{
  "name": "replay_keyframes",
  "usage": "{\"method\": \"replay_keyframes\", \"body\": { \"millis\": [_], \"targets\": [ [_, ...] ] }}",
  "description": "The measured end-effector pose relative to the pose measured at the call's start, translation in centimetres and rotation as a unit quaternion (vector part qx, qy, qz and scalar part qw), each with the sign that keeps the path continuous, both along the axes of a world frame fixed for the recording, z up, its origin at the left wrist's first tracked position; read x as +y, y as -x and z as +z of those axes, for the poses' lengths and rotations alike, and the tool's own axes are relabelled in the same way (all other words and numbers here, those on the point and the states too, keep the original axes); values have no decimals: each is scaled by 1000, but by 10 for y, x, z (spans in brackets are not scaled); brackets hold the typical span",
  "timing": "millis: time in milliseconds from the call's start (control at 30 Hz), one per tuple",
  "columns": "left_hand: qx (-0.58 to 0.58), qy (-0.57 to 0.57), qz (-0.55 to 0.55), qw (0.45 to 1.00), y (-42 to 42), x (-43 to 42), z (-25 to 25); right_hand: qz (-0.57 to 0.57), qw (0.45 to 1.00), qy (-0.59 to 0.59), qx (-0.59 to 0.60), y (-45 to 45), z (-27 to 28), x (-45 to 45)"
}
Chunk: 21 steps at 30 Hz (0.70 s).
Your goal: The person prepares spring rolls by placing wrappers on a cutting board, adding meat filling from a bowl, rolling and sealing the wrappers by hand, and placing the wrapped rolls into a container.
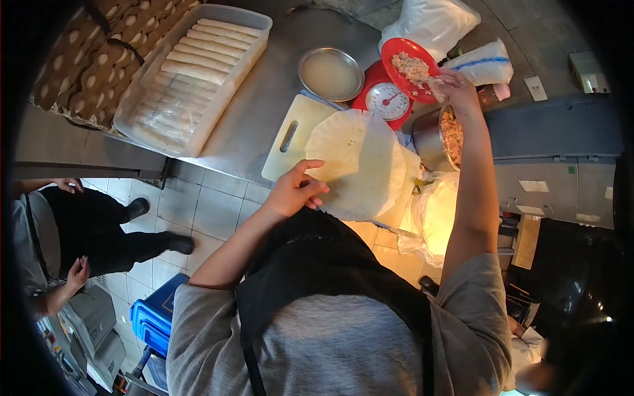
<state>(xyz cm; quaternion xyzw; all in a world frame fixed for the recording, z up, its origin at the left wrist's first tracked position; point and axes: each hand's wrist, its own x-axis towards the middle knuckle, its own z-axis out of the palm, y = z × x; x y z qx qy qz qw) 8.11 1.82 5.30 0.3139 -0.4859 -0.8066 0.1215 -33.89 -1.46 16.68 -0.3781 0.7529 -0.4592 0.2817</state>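
My right hand [456, 94] reaches over the edge of a red scale dish [411, 47], its fingers closed on some pale, chunky minced filling [411, 68]. The dish rests on a red kitchen scale [387, 100] with a round dial. My left hand [300, 190] hovers over the near edge of the cutting board [281, 155], empty, with the index finger stretched out and the others loosely bent. Thin round wrapper sheets [353, 155] lie spread on that board. Below my right wrist stands a metal pot [429, 135] of orange-brown filling [452, 135].
A metal bowl of cloudy liquid [331, 74] stands beside the scale. At the left, a plastic tub [132, 122] holds several rolled pieces [211, 49]. White bags [432, 26] sit behind the scale, and a plastic bag [432, 214] lies right of the board. Another person [79, 228] stands at the left.
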Motion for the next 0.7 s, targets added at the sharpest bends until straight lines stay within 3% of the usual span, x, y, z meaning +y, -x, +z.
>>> {"method": "replay_keyframes", "body": {
  "millis": [233,333,433,533,633,700],
  "targets": [
    [-3,9,7,1000,-1,-1,-1,-110,955,156,-229,47,4,74],
    [-3,15,5,1000,-1,-2,-2,-140,981,32,-129,75,-22,117],
    [7,14,-2,1000,0,-1,-5,-112,983,-121,84,96,-55,146],
    [14,12,3,1000,2,-1,-6,-167,975,-113,93,81,-56,151],
    [34,19,1,999,6,3,-16,-142,958,-164,190,90,-51,150],
    [42,24,2,999,6,6,-27,-135,974,-63,170,92,-54,151]
  ]
}}
